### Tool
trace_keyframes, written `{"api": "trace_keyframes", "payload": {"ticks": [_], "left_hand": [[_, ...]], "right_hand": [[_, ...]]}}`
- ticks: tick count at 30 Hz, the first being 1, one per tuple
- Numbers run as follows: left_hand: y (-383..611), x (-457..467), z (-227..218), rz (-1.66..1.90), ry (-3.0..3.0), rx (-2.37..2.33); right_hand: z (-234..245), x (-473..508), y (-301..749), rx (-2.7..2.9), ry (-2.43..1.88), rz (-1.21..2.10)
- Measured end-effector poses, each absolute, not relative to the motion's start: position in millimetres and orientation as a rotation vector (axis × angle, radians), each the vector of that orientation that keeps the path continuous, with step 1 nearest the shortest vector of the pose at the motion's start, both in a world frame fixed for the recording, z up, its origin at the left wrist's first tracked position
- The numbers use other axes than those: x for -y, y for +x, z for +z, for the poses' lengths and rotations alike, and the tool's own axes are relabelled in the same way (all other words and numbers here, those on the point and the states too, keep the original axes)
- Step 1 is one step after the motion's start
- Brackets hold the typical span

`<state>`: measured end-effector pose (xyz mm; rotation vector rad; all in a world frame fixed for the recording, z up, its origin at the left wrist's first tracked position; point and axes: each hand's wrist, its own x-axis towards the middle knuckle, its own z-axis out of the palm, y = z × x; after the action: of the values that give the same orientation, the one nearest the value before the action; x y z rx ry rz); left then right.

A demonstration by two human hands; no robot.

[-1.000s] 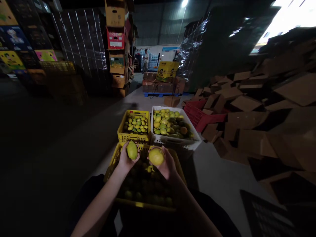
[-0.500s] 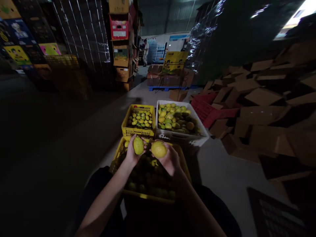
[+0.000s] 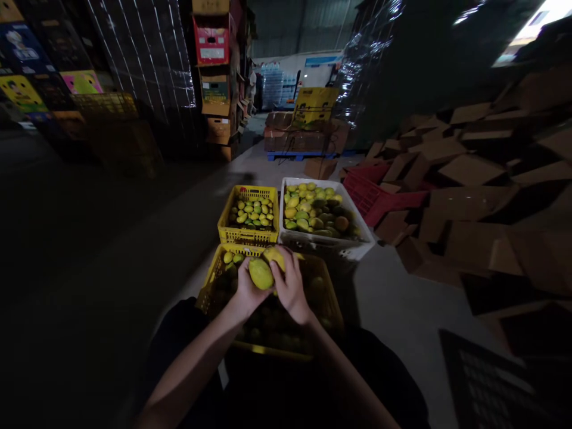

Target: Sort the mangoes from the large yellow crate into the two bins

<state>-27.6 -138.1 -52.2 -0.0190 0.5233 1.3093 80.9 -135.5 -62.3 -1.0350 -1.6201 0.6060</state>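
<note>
My left hand [image 3: 248,289] is closed round a green-yellow lemon [image 3: 261,273]. Right beside it, my right hand [image 3: 291,282] grips a yellower lemon [image 3: 274,257], which my fingers partly cover. The two hands are close together above a yellow crate [image 3: 214,274], and the fruits seem to touch or nearly touch. Several lemons lie in that crate, most of them in deep shadow. Beyond it stands a smaller-looking yellow crate [image 3: 248,237] of yellow and green lemons [image 3: 254,212]. A white crate [image 3: 364,235] heaped with lemons [image 3: 308,205] stands to its right.
A red crate [image 3: 369,199] and a big heap of cardboard boxes [image 3: 473,208] lie to the right. Stacked cartons [image 3: 214,89] rise at the back left. Farther off, a blue pallet [image 3: 301,156] bears boxes. Shadowed concrete floor [image 3: 120,238] stretches to the left.
My hands have come together. My right hand has turned over its lemon and moved left toward the left one, whose lemon shifted slightly right. A person in the background is now mostly hidden by cartons.
</note>
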Motion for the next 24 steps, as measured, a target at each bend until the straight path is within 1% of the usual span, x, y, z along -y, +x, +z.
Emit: {"api": "trace_keyframes", "payload": {"ticks": [5,9,12,17,19,21,24], "left_hand": [[-24,140,-64,1.518,0.067,-0.726],[-27,153,-69,1.650,0.248,-0.779],[-30,158,-65,1.636,0.340,-0.738],[-36,137,-47,1.414,0.354,-0.698],[-38,125,-42,1.385,0.364,-0.715],[-41,118,-39,1.462,0.412,-0.779],[-47,118,-34,1.706,0.613,-0.921]], "right_hand": [[-74,142,75,1.991,-1.038,0.490],[-77,141,76,2.042,-0.975,0.380],[-79,140,75,1.976,-0.964,0.338],[-68,141,78,1.686,-1.007,0.366],[-60,136,85,1.556,-1.045,0.363],[-54,129,93,1.450,-1.083,0.347],[-52,119,102,1.300,-1.120,0.414]]}}
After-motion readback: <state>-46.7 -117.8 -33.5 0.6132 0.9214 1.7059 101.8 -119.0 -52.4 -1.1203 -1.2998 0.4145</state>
